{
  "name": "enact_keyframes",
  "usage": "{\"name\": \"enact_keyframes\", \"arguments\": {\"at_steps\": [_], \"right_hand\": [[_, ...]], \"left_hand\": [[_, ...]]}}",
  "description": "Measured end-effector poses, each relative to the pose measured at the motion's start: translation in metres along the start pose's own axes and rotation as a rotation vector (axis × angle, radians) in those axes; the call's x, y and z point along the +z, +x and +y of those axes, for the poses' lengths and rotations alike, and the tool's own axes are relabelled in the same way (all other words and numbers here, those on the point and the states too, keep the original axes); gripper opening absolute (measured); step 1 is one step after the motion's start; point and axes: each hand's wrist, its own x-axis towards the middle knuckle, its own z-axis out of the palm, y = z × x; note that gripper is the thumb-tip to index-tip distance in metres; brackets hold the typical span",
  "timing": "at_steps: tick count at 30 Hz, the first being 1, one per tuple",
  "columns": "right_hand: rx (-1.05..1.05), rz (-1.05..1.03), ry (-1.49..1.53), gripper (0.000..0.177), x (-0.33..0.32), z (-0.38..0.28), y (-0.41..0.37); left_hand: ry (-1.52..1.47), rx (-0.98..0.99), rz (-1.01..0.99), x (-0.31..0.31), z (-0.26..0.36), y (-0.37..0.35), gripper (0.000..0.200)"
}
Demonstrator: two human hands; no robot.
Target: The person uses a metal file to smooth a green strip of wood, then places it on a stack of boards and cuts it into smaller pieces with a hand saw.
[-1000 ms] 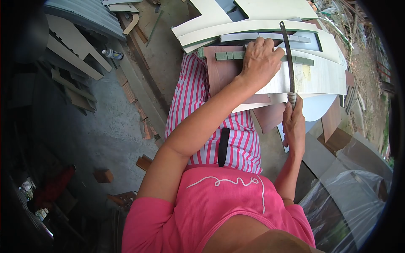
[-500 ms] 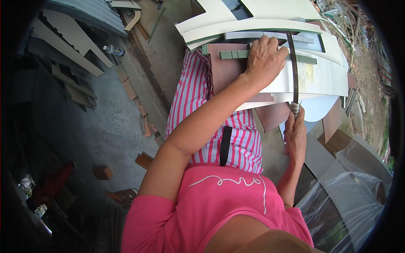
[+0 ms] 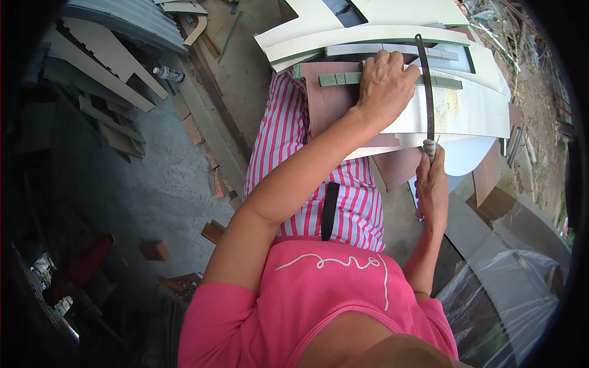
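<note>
My left hand (image 3: pixel 386 86) is closed over a narrow green strip (image 3: pixel 343 79) marked into short segments, pressing it onto a pale board (image 3: pixel 472 110). A pinkish-brown board (image 3: pixel 328 101) lies under that hand. My right hand (image 3: pixel 433 190) grips the wrapped handle of a long, thin dark saw blade (image 3: pixel 429 92) with a hole near its tip. The blade lies across the strip, just right of my left fingers. Its teeth are too small to make out. Behind the green strip lies a light grey segmented strip (image 3: pixel 362 50).
Cream cut panels (image 3: pixel 380 34) are stacked over my lap. To the left are leaning boards (image 3: pixel 107 61), a bottle (image 3: pixel 168 74) and a small brown block (image 3: pixel 154 250) on the concrete floor. Clear plastic sheeting (image 3: pixel 500 288) covers boards at lower right.
My right hand and the saw blade have moved forward, away from my body, by a short stroke. My left hand keeps its place on the green strip.
</note>
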Motion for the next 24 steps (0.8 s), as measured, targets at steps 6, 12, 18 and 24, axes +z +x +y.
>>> {"name": "enact_keyframes", "arguments": {"at_steps": [6, 12, 18, 24], "right_hand": [[0.062, -0.014, -0.007, 0.029, -0.005, 0.01, -0.022], [0.067, -0.035, 0.011, 0.029, -0.006, -0.003, -0.007], [-0.072, 0.055, -0.021, 0.025, 0.002, -0.002, 0.019], [-0.034, 0.014, -0.031, 0.027, 0.0, -0.002, 0.0]], "left_hand": [[-0.001, 0.009, 0.01, 0.001, -0.001, 0.0, 0.024], [0.004, 0.02, 0.021, 0.0, -0.002, 0.0, 0.023], [0.016, 0.013, 0.014, 0.001, -0.001, -0.002, 0.024], [0.027, 0.012, 0.0, -0.001, 0.002, -0.004, 0.024]]}}
